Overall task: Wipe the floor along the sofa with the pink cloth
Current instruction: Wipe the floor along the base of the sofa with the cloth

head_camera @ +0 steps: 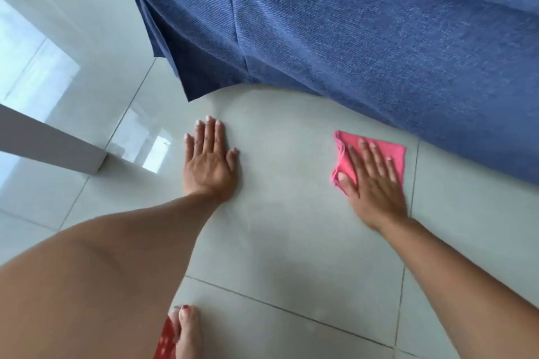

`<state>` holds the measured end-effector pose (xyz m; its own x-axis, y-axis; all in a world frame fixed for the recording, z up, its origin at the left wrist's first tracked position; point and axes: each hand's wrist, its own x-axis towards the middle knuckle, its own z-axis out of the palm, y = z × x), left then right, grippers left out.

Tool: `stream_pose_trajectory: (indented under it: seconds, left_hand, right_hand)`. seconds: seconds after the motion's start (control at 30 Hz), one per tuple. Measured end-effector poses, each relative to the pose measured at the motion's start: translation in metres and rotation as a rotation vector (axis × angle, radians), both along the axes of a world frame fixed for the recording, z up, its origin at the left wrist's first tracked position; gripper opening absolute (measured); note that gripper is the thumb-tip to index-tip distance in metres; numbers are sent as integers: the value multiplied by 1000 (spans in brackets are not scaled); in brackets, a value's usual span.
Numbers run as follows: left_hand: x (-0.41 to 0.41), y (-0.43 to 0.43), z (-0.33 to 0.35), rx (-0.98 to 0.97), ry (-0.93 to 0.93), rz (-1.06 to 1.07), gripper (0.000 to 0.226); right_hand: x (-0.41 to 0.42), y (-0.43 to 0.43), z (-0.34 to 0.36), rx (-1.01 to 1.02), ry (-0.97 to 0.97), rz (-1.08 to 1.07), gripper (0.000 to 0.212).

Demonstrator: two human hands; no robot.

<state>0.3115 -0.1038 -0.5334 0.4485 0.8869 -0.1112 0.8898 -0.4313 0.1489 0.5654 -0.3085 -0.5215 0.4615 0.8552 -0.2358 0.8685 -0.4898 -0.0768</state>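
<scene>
The left hand (208, 162) lies flat on the tiled floor (291, 242), fingers spread, holding nothing, seemingly bracing. To its right, the right hand (374, 188) presses open-palmed on the pink cloth (388, 148), which pokes out beyond its fingertips, near the blue sofa skirt (350, 38). Wiping looks underway; next comes a sweep along the sofa's edge.

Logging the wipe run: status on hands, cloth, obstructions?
Right hand flat on pink cloth, near blue sofa. Left hand flat on floor tile, empty. Path clear.
</scene>
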Motion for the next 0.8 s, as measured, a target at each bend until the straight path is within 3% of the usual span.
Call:
stream_pose_trajectory:
  seconds: [0.1, 0.2, 0.33, 0.43, 0.53, 0.6, 0.67, 0.8]
  left_hand:
    - [1, 2, -5, 14, -8, -13, 66]
    - [-2, 3, -7, 27, -27, -16, 65]
    - [-3, 4, -8, 24, -49, -28, 61]
    - [-5, 6, -7, -10, -63, -37, 60]
    - [-6, 6, -8, -22, -80, -38, 62]
    - [-5, 5, -8, -11, -92, -30, 62]
    - [-5, 3, -9, 3, -88, -26, 61]
    - [-4, 3, -9, 9, -84, -26, 61]
  right_hand:
    - [9, 71, -8, 67, -35, -231, 69]
    - [-15, 143, -8, 88, -5, -239, 69]
    - [-88, 184, -5, 121, 46, 6, 68]
    - [-132, 149, -4, 132, 71, 312, 62]
    - [-123, 78, -4, 96, 83, 570, 64]
    - [-86, 43, -6, 76, 58, 615, 65]
    - [-41, 38, -6, 72, 14, 454, 66]
    - [-12, 113, -7, 73, -29, -94, 70]
